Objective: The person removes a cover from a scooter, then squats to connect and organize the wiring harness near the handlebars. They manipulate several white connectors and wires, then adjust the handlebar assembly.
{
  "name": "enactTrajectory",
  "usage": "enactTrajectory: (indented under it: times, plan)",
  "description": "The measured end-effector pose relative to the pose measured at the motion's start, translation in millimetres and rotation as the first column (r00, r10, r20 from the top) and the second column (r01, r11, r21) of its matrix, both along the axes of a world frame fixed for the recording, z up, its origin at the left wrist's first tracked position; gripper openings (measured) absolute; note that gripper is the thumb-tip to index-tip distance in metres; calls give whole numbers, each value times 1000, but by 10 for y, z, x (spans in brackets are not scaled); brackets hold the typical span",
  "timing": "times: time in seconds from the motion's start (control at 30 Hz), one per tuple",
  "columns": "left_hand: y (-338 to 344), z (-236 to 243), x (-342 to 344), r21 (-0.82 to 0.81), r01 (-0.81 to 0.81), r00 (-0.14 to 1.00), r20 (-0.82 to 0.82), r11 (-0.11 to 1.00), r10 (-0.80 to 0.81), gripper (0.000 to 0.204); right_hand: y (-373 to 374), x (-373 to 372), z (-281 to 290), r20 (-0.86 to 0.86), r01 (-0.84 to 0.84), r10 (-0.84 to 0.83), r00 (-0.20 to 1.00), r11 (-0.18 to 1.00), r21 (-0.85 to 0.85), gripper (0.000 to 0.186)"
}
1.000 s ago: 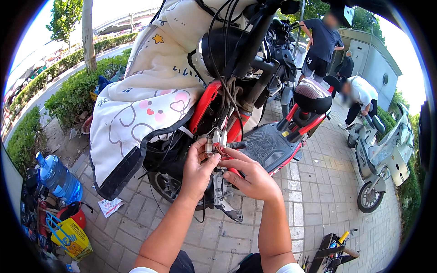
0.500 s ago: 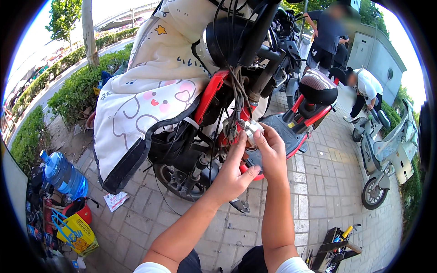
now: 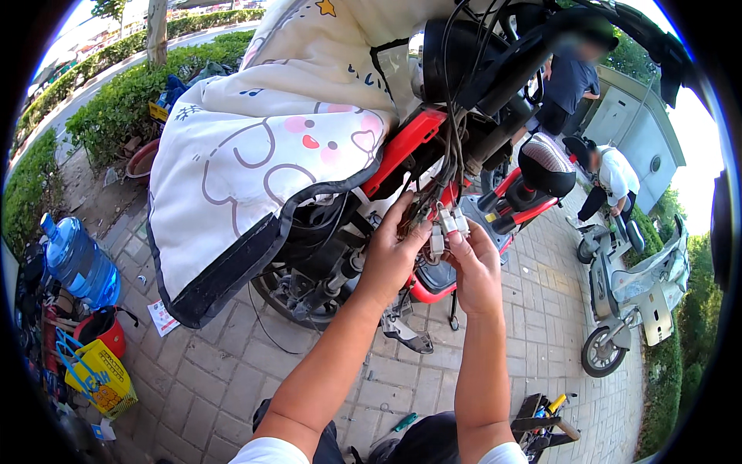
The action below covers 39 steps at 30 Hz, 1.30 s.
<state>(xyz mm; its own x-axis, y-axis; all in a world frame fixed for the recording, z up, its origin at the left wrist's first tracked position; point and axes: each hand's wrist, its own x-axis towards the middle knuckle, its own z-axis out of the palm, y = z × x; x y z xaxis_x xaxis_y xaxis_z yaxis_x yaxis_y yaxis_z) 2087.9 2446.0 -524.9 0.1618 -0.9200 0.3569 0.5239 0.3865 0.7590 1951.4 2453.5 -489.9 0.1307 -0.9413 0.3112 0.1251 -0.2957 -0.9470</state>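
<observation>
Both hands are at the front of a red electric scooter (image 3: 410, 147), where a bundle of dark wires (image 3: 456, 147) hangs down in the open. White plastic wire connectors (image 3: 450, 223) sit between my hands, at the lower end of that bundle. My right hand (image 3: 478, 267) has its thumb and fingers closed on the connectors from the right. From the left, my left hand (image 3: 393, 255) is closed round the wires next to them, its thumb close to the white plastic. The fingers partly cover the wire ends.
A padded cartoon-print cover (image 3: 255, 170) drapes over the scooter's left side. At left stand a blue water bottle (image 3: 81, 259), a red helmet (image 3: 104, 329) and a yellow basket (image 3: 100, 379). A tool box (image 3: 541, 425) lies low right. Two people and a pale scooter (image 3: 638, 290) are beyond.
The view has shifted, with the scooter front now farther right and closer. My left hand has moved up to the wires; my right hand still grips the white connectors, now turned more upright.
</observation>
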Motion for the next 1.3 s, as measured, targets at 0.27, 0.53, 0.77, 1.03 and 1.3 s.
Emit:
enactTrajectory:
  times: [0.27,0.53,0.77,1.03,1.3]
  plan:
    - [-10,78,242,-29,66,973,-220,997,-71,51,-200,148,289,-185,17,0,983,996,90,30]
    - [221,167,46,-117,188,982,13,975,-188,49,-265,-181,508,-182,273,-312,933,939,-207,21]
    - [417,275,-269,-372,-50,836,492,927,243,70,-273,26,867,-526,78,-163,835,980,-181,43]
    - [425,214,-301,-441,-89,801,501,893,327,60,-553,-192,889,-297,-170,185,937,982,78,35]
    - [394,188,-208,-357,26,894,426,934,138,50,-526,-195,782,-55,-196,205,977,972,133,37]
